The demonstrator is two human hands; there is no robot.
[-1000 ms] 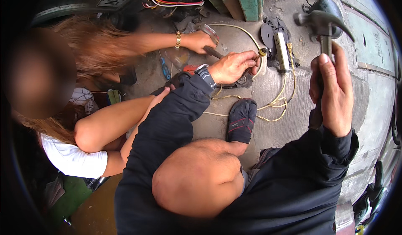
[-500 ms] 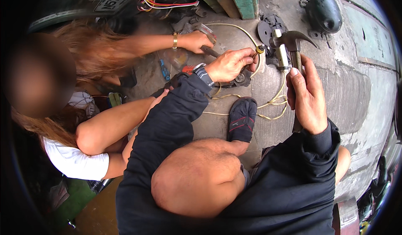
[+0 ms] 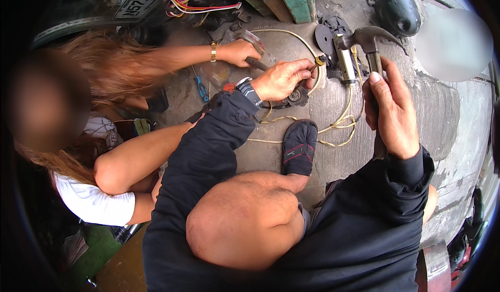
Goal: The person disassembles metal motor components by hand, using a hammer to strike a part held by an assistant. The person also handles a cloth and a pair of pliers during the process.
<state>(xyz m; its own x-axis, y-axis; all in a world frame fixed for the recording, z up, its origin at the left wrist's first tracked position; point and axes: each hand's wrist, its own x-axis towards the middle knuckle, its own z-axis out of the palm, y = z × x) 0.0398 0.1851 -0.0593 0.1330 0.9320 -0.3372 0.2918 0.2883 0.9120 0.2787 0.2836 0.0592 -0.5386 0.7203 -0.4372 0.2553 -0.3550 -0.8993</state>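
- The right hand is wrapped around the handle of a claw hammer, head up, the claw pointing toward the right side of the ground.
- The left hand is narrow, thumb and fingers pinched on a small piece with a yellow and black end, above the middle of the ground.
- The hammer and the small piece are apart; a white power strip lies in the stretch between them, its upper end partly covered by the hammer head.
- Bare concrete runs from the right hand toward the right edge of the ground; a green post stands at its far edge, with a black dome near the far right corner.
- On the left side, a co-worker's hand grips a dark bar that reaches just beside the left hand, narrowing the room there.
- Most of the small piece is hidden by the fingers, so its kind cannot be told; a dark metal part below is half covered. A blurred patch hides some ground at the right.
- A number plate at the far left carries readable letters and digits; the mark on the black shoe is too small to read.
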